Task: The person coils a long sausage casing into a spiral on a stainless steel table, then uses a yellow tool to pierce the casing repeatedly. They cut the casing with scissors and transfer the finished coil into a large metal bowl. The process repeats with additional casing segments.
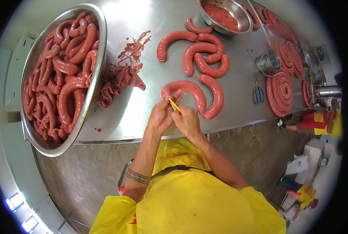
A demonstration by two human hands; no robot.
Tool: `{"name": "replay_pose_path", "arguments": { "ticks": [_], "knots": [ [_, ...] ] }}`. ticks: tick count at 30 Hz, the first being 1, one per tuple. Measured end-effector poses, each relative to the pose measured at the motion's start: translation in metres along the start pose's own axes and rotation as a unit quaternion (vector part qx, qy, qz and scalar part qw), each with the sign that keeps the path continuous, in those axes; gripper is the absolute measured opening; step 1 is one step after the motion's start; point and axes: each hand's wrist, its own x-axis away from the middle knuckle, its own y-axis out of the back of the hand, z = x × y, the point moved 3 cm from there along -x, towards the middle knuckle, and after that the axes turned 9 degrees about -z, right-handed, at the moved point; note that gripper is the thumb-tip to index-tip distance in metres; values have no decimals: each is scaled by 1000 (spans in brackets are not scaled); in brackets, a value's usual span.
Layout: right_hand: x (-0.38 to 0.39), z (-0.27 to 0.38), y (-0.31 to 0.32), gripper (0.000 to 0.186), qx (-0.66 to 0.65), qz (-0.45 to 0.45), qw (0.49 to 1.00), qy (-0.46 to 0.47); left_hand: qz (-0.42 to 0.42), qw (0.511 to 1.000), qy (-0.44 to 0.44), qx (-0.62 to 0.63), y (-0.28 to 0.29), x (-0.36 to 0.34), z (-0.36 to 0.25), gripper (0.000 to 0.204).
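Observation:
A curved raw sausage (185, 86) lies on the steel table in front of me, its left end at the fingertips of my left hand (161, 114). The fingers of that hand are bent round the sausage end. My right hand (186, 119) is closed on a slim yellow tool (174, 104) that points up and left at this end; its exact kind is hard to make out. Linked to the right is another sausage (213, 97). Beyond it more linked sausages (211, 58) lie in a loose heap.
A large steel bowl (102, 43) full of sausages stands at the left. Beside it are a crumpled reddish cloth (121, 80) and meat scraps (133, 50). Rightward lie scissors (257, 91), a metal cup (268, 62), coiled sausage (280, 91) and a mince bowl (242, 15). Other people (316, 119) stand at far right.

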Motion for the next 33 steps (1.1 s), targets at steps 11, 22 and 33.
{"name": "replay_pose_path", "arguments": {
  "ticks": [11,22,33],
  "knots": [
    [0,-15,-22,20,4,11,998,66,-53,993,-32,-103,16,-18,-34,26],
    [42,-71,11,23,-50,210,976,19,-162,936,48,-309,53,-32,-23,17],
    [-5,12,-10,27,-344,344,864,-131,-56,765,-321,-556,20,3,-5,30]
  ]
}}
